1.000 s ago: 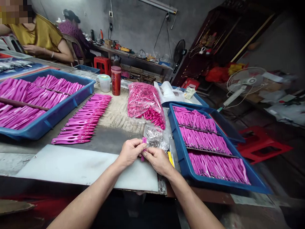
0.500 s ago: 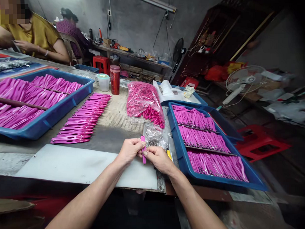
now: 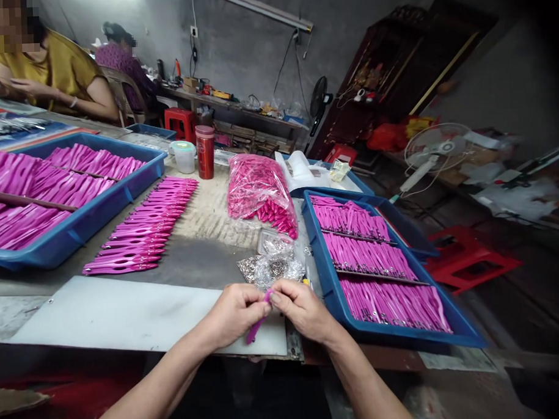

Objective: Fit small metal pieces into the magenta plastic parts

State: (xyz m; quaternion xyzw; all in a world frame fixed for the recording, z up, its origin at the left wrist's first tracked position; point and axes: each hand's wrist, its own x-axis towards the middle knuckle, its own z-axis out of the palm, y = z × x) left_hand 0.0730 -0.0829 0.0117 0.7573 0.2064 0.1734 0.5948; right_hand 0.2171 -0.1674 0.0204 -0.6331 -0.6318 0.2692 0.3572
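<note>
magenta piece (image 3: 253,333) is pinched between both hands at the lower centre of the frame, over the right end of the white board (image 3: 127,312), its free end pointing down and left. left hand (image 3: 235,315): nearly closed, thumb and forefinger pressed on the piece. right hand (image 3: 305,309): likewise nearly closed, its fingertips set on the upper end. whether a small fitting is also held cannot be told; the contact is covered by the fingers. metal parts (image 3: 248,268) are seen just beyond the hands, beside a clear bag (image 3: 279,269).

risks, as judged: the narrow piece could be twisted or let slip if it is gripped unevenly. any tiny fitting could be dropped and lost among the metal parts. the bag could be nudged and its contents spilled by a knuckle passing too close.
</note>
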